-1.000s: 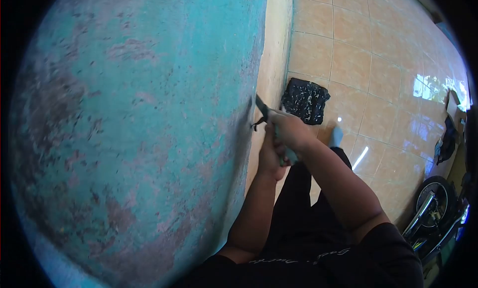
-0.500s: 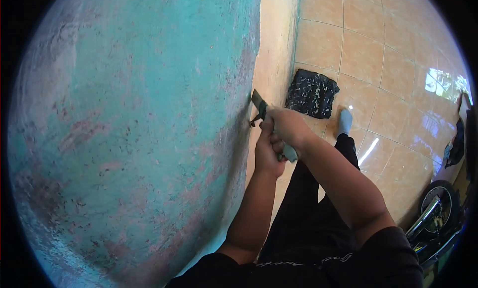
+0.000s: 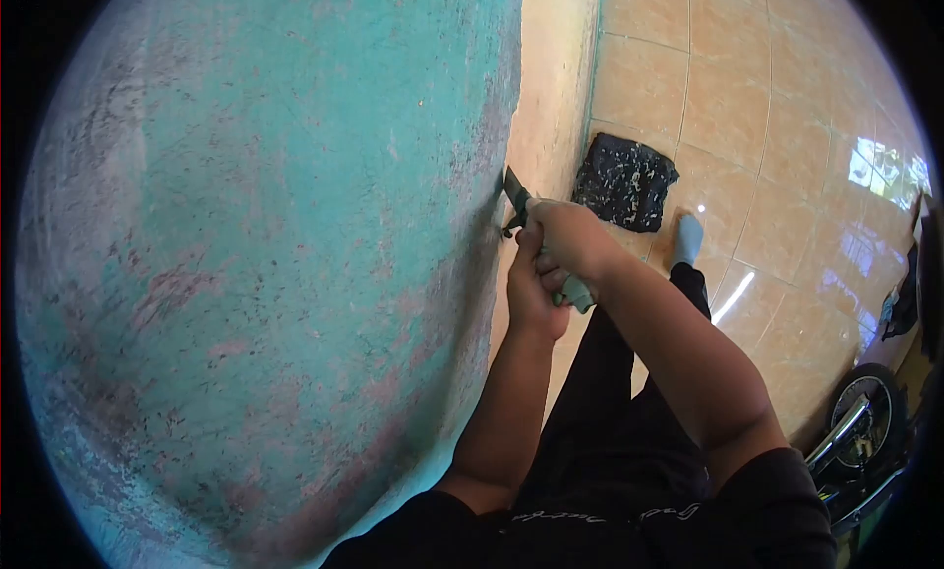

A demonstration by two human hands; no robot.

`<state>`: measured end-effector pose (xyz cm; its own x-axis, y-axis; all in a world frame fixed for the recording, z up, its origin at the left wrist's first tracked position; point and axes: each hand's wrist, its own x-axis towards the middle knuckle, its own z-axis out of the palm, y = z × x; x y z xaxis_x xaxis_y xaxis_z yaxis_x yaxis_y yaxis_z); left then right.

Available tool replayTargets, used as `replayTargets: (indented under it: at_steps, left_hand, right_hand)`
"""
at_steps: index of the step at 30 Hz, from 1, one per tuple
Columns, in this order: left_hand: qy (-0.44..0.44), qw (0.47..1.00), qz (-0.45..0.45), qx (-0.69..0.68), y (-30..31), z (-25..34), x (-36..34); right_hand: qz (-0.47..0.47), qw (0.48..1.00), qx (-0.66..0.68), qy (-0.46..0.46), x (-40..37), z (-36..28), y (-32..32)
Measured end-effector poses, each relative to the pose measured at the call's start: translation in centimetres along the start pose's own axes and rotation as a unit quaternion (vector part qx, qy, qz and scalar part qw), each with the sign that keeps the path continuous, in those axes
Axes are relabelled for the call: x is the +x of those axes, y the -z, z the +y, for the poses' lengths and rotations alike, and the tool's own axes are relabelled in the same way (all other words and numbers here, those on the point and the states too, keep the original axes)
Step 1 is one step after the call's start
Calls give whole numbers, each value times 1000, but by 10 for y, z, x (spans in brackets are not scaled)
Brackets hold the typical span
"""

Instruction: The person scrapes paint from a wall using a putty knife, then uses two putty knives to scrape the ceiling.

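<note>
Both my hands are wrapped round the handle of a knife (image 3: 514, 188) with a short dark blade. My right hand (image 3: 570, 237) grips nearer the blade, and my left hand (image 3: 534, 296) closes from below and to the left. Pale green cloth (image 3: 578, 296) shows at the handle's end, beneath my fingers. The blade's tip is at the edge where the worn turquoise wall (image 3: 324, 205) meets a cream strip (image 3: 546, 87). A small dark curved piece (image 3: 508, 232) sticks out by the base of the blade. Most of the handle is hidden.
A black mat (image 3: 626, 182) strewn with pale flakes lies on the tan tiled floor (image 3: 728, 107) beside the wall. My foot in a light sock (image 3: 687, 239) stands just below it. A motorbike wheel (image 3: 865, 417) is at the lower right.
The view has shifted slightly, so wall edge and mat sit further right. My hands and the knife have moved a little up along the wall's edge. Both hands keep their grip.
</note>
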<state>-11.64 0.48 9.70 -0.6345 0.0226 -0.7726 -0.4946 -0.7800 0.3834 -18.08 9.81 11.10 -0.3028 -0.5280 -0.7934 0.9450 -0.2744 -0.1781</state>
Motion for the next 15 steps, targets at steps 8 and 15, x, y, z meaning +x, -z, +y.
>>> replayTargets:
  at_steps: [8,15]
  left_hand:
    - [-12,997,71,18,-18,-7,-14]
    - [9,997,45,55,-40,-13,-14]
  right_hand:
    - [-36,998,47,-34,-9,-4,7]
    - [-10,999,20,-40,-29,-21,12]
